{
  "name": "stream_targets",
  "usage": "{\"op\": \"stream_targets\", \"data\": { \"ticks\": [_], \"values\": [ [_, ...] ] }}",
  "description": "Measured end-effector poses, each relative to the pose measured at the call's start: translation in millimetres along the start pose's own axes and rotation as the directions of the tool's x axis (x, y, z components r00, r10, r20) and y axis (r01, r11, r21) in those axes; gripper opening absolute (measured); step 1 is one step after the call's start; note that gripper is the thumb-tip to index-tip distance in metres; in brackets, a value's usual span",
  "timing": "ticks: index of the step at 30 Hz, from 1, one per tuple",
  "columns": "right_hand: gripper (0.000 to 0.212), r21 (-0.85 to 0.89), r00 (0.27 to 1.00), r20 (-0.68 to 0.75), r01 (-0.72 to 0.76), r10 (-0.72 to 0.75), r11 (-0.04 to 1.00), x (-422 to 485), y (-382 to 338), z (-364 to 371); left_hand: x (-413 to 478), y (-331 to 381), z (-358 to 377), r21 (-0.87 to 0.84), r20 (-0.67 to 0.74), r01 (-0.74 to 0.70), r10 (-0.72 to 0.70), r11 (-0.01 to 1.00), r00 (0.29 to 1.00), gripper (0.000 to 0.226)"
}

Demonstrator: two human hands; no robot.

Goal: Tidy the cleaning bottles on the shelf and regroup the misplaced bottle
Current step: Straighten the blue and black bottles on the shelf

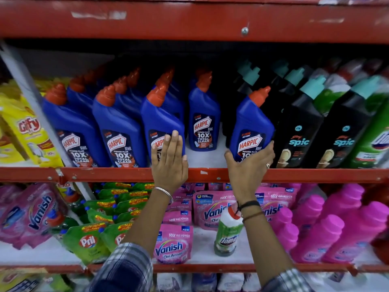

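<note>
At the far left of the red shelf (117, 174) the yellow Giffy packs (29, 131) are leaning against the slanted grey upright, and next to them the row of blue Harpic bottles (99, 123) is standing at the front edge, each one tilting left with its orange cap up. I am laying my left hand (169, 160) flat on the label of the third front bottle (161, 119) — fingers straight and close together, palm pressing on the plastic, not curling round it (the thumb is resting near the shelf lip). Just right of that hand a bare white patch of shelf is showing, with one Harpic bottle (203, 121) standing upright further back. Then I am gripping the stray Harpic bottle (251, 127) with my right hand (249, 165): thumb on its left lower corner, fingers wrapping its right side, pinching the base between them — it is tilting right, leaning against the black Spic bottles (299, 131) with teal caps. Past those, green bottles are crowding the right end. On the shelf below, under my right wrist, a green Domex bottle (228, 232) is standing alone among pink Vanish pouches (173, 245), with green Pril pouches (88, 239) to the left and pink bottles (334, 224) to the right.
</note>
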State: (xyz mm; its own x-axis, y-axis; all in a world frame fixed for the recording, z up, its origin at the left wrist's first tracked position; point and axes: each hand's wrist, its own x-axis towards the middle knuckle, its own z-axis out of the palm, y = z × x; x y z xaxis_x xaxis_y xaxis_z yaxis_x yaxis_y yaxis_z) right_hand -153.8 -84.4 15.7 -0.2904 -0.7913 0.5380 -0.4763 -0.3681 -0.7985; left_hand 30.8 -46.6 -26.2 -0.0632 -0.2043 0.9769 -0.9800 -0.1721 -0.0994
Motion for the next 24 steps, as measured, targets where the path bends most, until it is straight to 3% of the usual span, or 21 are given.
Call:
{"op": "stream_targets", "data": {
  "ticks": [9,15,24],
  "values": [
    [0.102,0.104,0.997,0.032,0.066,-0.070,0.992,-2,-23,9,-2,-2,2,-0.017,0.008,0.003,-0.003,1.000,1.000,0.063],
    [0.110,0.128,0.991,0.100,0.075,-0.088,0.989,-23,-43,26,-2,-2,0,-0.034,0.028,-0.001,0.002,0.999,1.000,0.060],
    [0.111,0.085,0.993,0.057,0.099,-0.104,0.991,-36,-52,31,-1,-3,-1,-0.056,0.023,-0.008,0.009,0.998,1.000,0.066]
  ]
}}
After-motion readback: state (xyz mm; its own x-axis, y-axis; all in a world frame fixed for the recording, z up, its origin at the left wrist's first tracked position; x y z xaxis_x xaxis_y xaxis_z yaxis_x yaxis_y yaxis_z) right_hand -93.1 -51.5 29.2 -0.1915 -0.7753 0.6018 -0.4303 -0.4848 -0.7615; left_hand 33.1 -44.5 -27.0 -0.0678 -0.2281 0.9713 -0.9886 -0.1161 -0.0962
